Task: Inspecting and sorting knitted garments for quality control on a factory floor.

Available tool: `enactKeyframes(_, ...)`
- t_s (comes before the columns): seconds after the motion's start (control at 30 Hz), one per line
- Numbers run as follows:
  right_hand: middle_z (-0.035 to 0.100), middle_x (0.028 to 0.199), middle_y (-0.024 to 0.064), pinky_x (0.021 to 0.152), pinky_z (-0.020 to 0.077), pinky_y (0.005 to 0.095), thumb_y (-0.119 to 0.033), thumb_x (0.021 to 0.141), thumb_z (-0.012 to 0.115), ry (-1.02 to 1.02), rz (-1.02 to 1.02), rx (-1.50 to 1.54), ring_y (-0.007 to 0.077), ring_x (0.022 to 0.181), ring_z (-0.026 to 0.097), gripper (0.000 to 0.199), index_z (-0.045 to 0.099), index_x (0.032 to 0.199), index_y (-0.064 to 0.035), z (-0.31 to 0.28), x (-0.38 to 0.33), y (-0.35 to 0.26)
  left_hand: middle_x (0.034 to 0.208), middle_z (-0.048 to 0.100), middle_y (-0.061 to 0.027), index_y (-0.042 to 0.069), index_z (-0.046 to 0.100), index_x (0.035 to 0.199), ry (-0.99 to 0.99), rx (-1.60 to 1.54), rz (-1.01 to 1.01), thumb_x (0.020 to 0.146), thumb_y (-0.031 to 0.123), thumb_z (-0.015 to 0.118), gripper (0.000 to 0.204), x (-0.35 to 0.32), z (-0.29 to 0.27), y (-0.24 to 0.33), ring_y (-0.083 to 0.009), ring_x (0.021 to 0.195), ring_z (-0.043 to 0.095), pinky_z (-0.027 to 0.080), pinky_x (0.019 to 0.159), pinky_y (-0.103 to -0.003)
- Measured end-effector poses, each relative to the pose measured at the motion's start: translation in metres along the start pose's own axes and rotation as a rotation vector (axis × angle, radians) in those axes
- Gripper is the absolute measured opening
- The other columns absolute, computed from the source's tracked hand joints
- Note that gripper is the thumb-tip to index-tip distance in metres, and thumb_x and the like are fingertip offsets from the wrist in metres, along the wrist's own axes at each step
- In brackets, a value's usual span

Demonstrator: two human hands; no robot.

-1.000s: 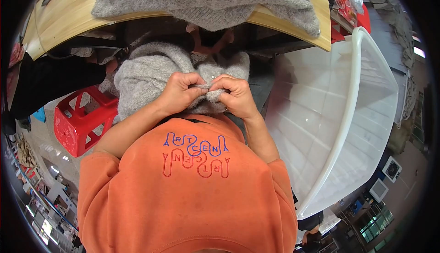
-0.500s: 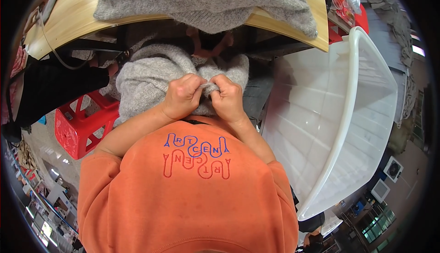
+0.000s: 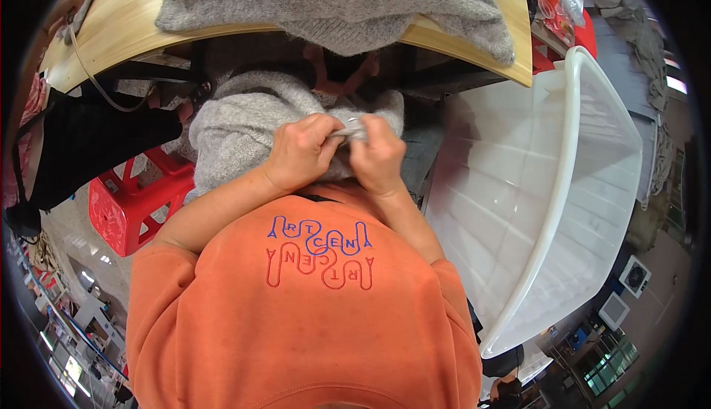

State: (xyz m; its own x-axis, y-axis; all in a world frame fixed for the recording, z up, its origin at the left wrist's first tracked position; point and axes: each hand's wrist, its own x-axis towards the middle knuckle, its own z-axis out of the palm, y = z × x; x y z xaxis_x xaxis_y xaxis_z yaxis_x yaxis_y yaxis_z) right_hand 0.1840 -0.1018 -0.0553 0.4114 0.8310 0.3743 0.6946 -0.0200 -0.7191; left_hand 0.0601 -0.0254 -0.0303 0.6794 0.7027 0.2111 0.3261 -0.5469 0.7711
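Observation:
A grey knitted garment [image 3: 241, 128] lies bunched across my lap, just below the table edge. My left hand [image 3: 302, 148] pinches a small fold of its knit between thumb and forefinger. Close beside it, my right hand [image 3: 379, 156] grips the same fold from the other side, its fingers curled and slightly blurred. A short stretch of grey knit shows between the two hands. Whether a small tool is also in the fingers, I cannot make out.
More grey knitwear [image 3: 333, 2] hangs over the front of the wooden table [image 3: 118, 46]. A large white plastic bin [image 3: 503, 187] stands at my right. At my left is a red stool [image 3: 137, 209], near another person's dark-clothed leg [image 3: 104, 142]. Someone's bare feet [image 3: 341, 76] show under the table.
My right hand has shifted slightly right and turned. The pinched knit between my hands has lifted and stretched a little. My left hand stays almost in place.

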Motion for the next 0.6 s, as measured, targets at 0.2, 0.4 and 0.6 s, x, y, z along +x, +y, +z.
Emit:
enactKeyframes(0.2,0.059,0.091,0.0141,0.066,0.0472,0.0325,0.0,0.064,0.054,-0.21,0.248,-0.085,0.0271,0.075,0.059,0.026,0.058,0.09,-0.0005,-0.029,-0.014,0.034,0.072,0.06,-0.0118,0.002,0.062,0.075,-0.268,0.133,-0.157,0.07,0.009,0.064,0.01,0.008,-0.028,-0.025,-0.026,0.063,0.058,0.045,0.056,-0.034)
enactKeyframes(0.4,0.057,0.088,0.011,0.068,0.0452,0.0331,-0.006,0.066,0.062,-0.272,-0.03,0.249,0.0237,0.077,0.056,0.022,0.059,0.087,-0.0011,-0.01,0.003,0.003,0.063,0.056,-0.0053,-0.002,0.061,0.074,-0.331,-0.227,-0.26,0.071,0.005,0.063,0.009,0.007,-0.022,-0.02,-0.0097,0.06,0.05,0.04,0.053,-0.026)
enactKeyframes(0.6,0.054,0.066,0.0101,0.058,0.0415,0.0319,-0.004,0.072,0.058,-0.361,0.201,0.641,0.0252,0.062,0.052,0.006,0.056,0.075,0.0012,0.004,0.0,-0.003,0.057,0.051,-0.0026,-0.003,0.058,0.07,-0.445,-0.356,-0.441,0.07,0.006,0.061,0.009,0.006,-0.021,-0.019,-0.0061,0.058,0.046,0.038,0.049,-0.025)
